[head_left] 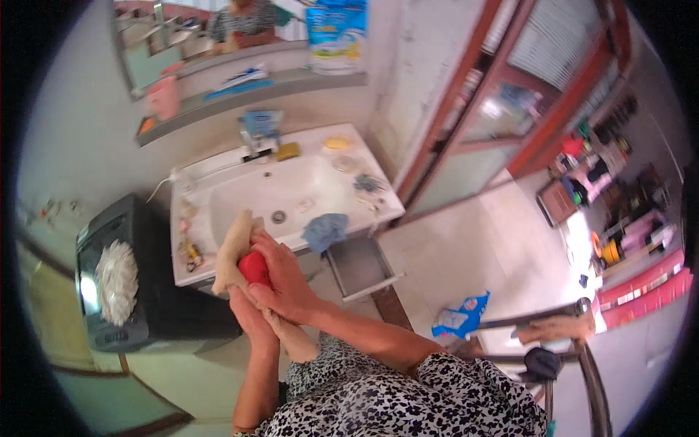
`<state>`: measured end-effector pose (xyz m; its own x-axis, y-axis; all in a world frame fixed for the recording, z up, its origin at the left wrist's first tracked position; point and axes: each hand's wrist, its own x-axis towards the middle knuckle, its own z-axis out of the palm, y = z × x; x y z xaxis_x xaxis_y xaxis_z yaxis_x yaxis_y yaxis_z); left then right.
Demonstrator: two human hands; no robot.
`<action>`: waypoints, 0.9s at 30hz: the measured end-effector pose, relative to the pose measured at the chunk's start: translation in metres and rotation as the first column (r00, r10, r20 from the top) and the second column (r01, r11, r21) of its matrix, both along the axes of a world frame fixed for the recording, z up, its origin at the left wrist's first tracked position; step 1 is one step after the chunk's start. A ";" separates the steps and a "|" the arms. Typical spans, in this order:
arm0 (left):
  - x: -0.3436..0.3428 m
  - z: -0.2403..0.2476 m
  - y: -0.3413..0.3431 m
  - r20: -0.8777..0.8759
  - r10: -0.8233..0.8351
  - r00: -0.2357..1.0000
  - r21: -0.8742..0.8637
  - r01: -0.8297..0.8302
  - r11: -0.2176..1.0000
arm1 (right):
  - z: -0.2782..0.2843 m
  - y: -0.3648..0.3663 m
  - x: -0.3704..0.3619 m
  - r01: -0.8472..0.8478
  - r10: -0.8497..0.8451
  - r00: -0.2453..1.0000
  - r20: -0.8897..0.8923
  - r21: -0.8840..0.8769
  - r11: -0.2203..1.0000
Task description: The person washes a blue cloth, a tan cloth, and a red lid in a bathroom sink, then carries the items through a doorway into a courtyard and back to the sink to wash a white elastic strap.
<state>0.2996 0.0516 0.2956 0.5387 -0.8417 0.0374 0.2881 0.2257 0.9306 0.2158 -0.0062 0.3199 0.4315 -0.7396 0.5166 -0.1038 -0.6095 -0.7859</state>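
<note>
Both hands are together at the front edge of the white sink [244, 197]. My left hand [252, 319] is underneath, gripping a beige cloth [234, 251] that drapes over it and hangs down toward my clothes. On top, the curved fingers of my right hand [285, 280] press a rounded red thing [254, 269] against the cloth. Its kind is hard to tell, since the hand covers part of it. A crumpled blue-grey cloth [325, 231] lies over the sink's front rim, to the right of my hands.
A faucet [256, 142], a sponge [287, 151] and yellow soap [337, 143] are at the sink's back. Below its front, a grey drawer [360, 269] stands pulled out. A dark washing machine [156, 291] carrying a white fluffy thing [116, 282] is at left; a metal frame [593, 386] is at right.
</note>
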 end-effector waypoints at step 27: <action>-0.306 0.009 -0.135 0.742 -0.500 0.447 -0.026 0.764 0.645 | -0.010 -0.029 -0.318 0.102 -0.458 0.410 0.789 0.460 0.882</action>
<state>-0.0069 -0.0837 0.3050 -0.4197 -0.7902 0.4467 -0.1321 0.5400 0.8312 -0.1022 -0.0354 0.3094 -0.3667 -0.9060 0.2112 0.6080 -0.4052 -0.6828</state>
